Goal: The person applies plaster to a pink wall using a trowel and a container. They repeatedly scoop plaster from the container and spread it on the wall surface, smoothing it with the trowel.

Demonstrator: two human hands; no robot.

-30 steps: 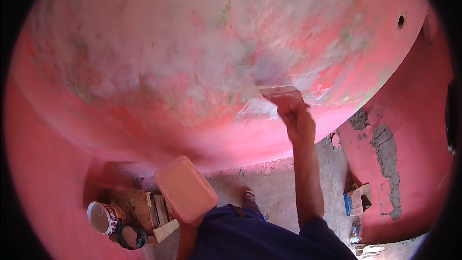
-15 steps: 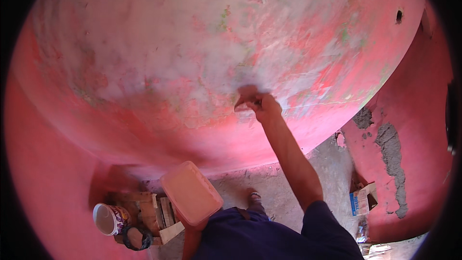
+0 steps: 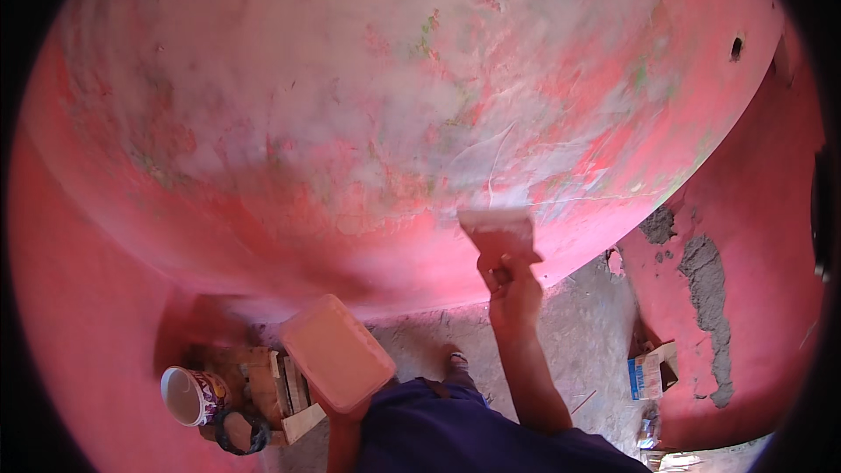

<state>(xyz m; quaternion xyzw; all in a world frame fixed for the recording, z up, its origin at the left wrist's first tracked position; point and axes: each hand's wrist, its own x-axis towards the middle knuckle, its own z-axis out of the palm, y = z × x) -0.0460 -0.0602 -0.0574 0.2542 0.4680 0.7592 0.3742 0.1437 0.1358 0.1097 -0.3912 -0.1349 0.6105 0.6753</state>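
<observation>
My right hand (image 3: 510, 285) is closed around a wide putty knife (image 3: 501, 232), its blade pointing up near the pink wall (image 3: 385, 258). I cannot tell whether the blade touches the wall. Whitish filler (image 3: 289, 105) is smeared over much of the wall, with red and green patches showing through. Low on the left, my left hand (image 3: 337, 407) holds up a rectangular plastic tub (image 3: 339, 355) of pale paste. The tub hides most of that hand's fingers.
A wooden crate (image 3: 263, 377) stands at lower left with a white bucket (image 3: 184, 396) and a black-rimmed container (image 3: 241, 432). To the right are a cardboard box (image 3: 653, 372) and a side wall with grey mortar (image 3: 708, 289). The floor (image 3: 583, 342) is grey concrete.
My right hand has drawn the putty knife down and to the right, back toward me. A raised streak now marks the wall above it. The tub has shifted slightly left.
</observation>
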